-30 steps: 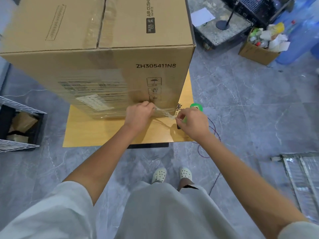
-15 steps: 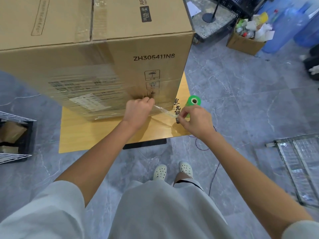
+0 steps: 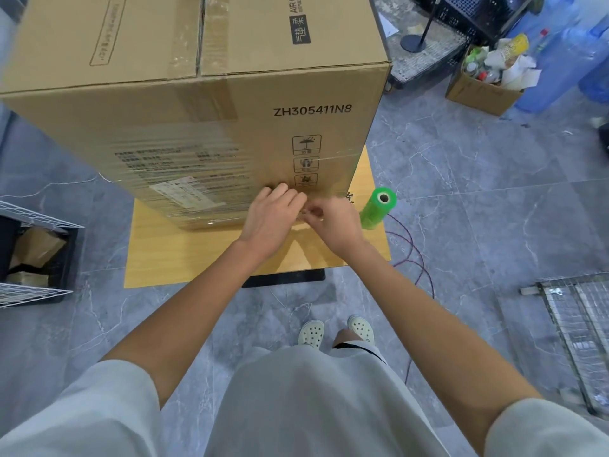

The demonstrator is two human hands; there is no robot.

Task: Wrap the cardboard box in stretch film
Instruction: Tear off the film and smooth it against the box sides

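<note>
A large cardboard box (image 3: 204, 103) stands on a low wooden table (image 3: 184, 255). Clear stretch film (image 3: 184, 179) bands the lower half of its near face. My left hand (image 3: 270, 219) and my right hand (image 3: 333, 222) meet at the box's lower right, fingers curled and pinching a twisted strand of film between them. The strand itself is mostly hidden by the fingers. A green roll of stretch film (image 3: 377, 207) stands upright on the table's right edge, just right of my right hand and apart from it.
A black wire-framed crate (image 3: 29, 258) sits on the floor at left. A small open carton of rubbish (image 3: 484, 90) and blue water bottles (image 3: 566, 61) stand at the back right. A wire rack (image 3: 580, 324) lies at right. A purple cable (image 3: 412, 258) loops beside the table.
My right hand has moved left to meet my left hand, so the stretched strand between them has shortened. The green roll now stands free beside my right hand.
</note>
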